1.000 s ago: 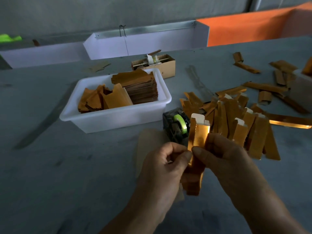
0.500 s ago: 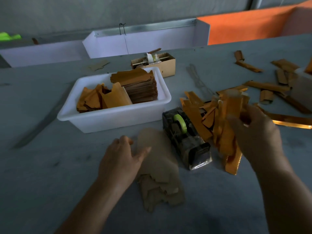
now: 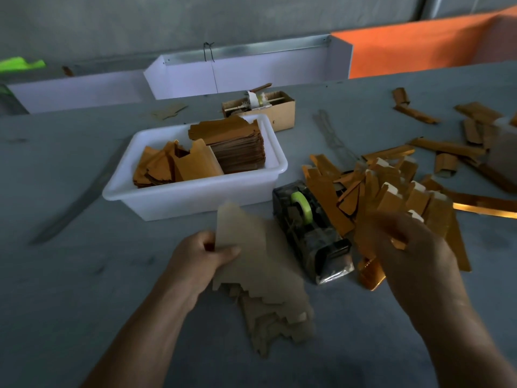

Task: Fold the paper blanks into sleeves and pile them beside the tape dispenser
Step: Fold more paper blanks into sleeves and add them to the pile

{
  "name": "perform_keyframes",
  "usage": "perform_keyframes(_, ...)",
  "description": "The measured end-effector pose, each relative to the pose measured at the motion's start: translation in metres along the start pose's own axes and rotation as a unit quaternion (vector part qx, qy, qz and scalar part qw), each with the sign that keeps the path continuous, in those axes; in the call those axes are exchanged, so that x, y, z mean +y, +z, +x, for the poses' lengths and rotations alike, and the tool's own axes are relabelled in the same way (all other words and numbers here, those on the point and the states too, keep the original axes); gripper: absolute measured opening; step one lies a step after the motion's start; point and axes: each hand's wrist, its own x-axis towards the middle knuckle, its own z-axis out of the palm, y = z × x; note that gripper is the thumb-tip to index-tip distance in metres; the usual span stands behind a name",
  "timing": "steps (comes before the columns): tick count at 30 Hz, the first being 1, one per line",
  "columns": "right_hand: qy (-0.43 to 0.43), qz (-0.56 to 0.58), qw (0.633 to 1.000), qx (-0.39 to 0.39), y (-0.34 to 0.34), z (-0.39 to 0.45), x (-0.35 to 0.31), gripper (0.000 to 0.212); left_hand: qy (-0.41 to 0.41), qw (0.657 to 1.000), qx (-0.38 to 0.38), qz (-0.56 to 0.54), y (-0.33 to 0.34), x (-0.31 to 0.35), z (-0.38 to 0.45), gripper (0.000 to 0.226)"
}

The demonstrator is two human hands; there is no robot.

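left hand (image 3: 201, 256) pinches the top paper blank (image 3: 246, 247), lifted off the loose stack of blanks (image 3: 277, 312) at lower centre of the tabletop (image 3: 84, 275). right hand (image 3: 411, 247) is blurred at the near edge of the pile of folded sleeves (image 3: 391, 197); whether it grips anything cannot be told. the pile lies touching the tape dispenser (image 3: 310, 231), to its right. white tub (image 3: 195, 194) at centre left holds many more blanks. judgement: a fair number of sleeves done, most blanks left to fold.
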Motion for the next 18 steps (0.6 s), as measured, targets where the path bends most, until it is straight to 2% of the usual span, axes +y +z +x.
perform_keyframes(2, -0.001, 0.033, 0.999, 0.006, -0.002, -0.002, -0.007, 0.020, 0.015, 0.998, -0.022, -0.057, -0.005, 0.006, -0.008, 0.022)
perform_keyframes(4, 0.010, 0.091, 0.996, -0.020, -0.003, -0.007, -0.015, 0.017, 0.034, 0.993, -0.062, -0.097, -0.009, 0.014, -0.019, 0.035)
perform_keyframes(7, 0.048, 0.186, 0.975, -0.109, 0.001, -0.019, -0.030, 0.015, 0.066, 0.982, -0.131, -0.115, -0.007, 0.027, -0.037, 0.043)
perform_keyframes(9, 0.091, 0.265, 0.943, -0.178, 0.005, -0.025, -0.041, 0.027, 0.076, 0.978, -0.159, -0.114, -0.004, 0.031, -0.045, 0.040)
perform_keyframes(11, 0.130, 0.339, 0.906, -0.217, 0.011, -0.030, -0.046, 0.028, 0.080, 0.976, -0.169, -0.109, 0.000, 0.033, -0.050, 0.037)
perform_keyframes(13, 0.152, 0.370, 0.888, -0.228, 0.016, -0.033, -0.047, 0.015, 0.078, 0.976, -0.172, -0.108, 0.005, 0.032, -0.054, 0.038)
perform_keyframes(18, 0.164, 0.389, 0.882, -0.212, 0.022, -0.038, -0.048, 0.011, 0.094, 0.982, -0.138, -0.090, 0.017, 0.030, -0.062, 0.052)
